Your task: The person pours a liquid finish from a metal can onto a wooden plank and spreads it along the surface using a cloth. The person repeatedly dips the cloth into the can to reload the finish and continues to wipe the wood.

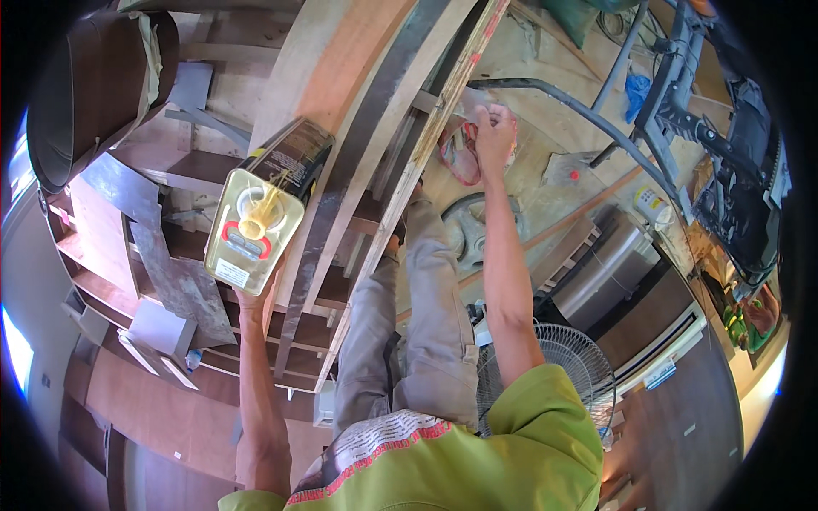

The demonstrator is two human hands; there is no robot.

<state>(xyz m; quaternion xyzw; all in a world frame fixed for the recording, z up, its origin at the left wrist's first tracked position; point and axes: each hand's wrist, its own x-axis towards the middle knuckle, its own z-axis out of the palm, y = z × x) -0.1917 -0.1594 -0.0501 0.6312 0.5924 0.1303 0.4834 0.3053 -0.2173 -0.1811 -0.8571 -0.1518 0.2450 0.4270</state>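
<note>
A: Where's the can (266, 200)?

B: In the left hand (258, 292). Fingers wrapped round its near end, mostly hidden behind it. Top faces up at the head, tilted.

A: Main risk?

B: Slip. Yellow residue sits on the spout (253, 223), just beyond the left fingers, and streaks over the far edge onto the dark label face. If any reaches the grip, hold gets slick. One hand only, other arm well off to the right.

A: Spill?

B: Likely if tilt grows. Can't see a cap seated on the spout. A drip would hit the boards (345, 60), just right of and beyond the left fingers.

A: Right hand (494, 140)?

B: Fingers curled in at the red-patterned bag (462, 162), which shows on both sides of them. Can't tell whether they pinch it or just touch. If they do pinch it, thin plastic could tear under a hard pull.

A: Snags?

B: Bent dark tube (590, 114) right of and beyond the right fingers; a wide swing could knock it. Fan (584, 362) well back toward the body from those fingers. Can't tell if it's spinning; loose plastic brought near could get sucked onto the guard.
</note>
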